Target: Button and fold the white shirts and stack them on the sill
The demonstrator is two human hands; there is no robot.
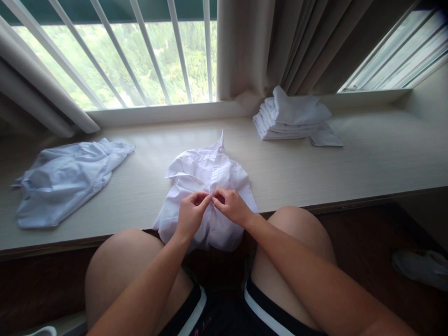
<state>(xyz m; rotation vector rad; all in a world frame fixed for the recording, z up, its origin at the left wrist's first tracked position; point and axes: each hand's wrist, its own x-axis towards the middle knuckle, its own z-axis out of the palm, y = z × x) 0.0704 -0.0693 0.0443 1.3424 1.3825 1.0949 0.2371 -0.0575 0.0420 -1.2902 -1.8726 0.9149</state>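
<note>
A white button-up shirt (pixel 227 172) lies in front of me, its collar toward the window and its lower part draped over the ledge's front edge, between my knees. My left hand (pixel 193 210) pinches the front placket from the left. Close against it, my right hand (pixel 229 204) pinches the same strip from the right, and the fingertips of both hands meet. Any button between them is too small to make out. Below the hands the placket runs down the hanging cloth.
A crumpled white garment (pixel 73 177) rests on the pale ledge (pixel 367 158) at the left. Folded white garments (pixel 294 116) are stacked at the back right, near the grey curtain (pixel 245 46). A barred window (pixel 140 60) stands behind. A light-coloured shoe (pixel 422 266) is on the dark floor at right.
</note>
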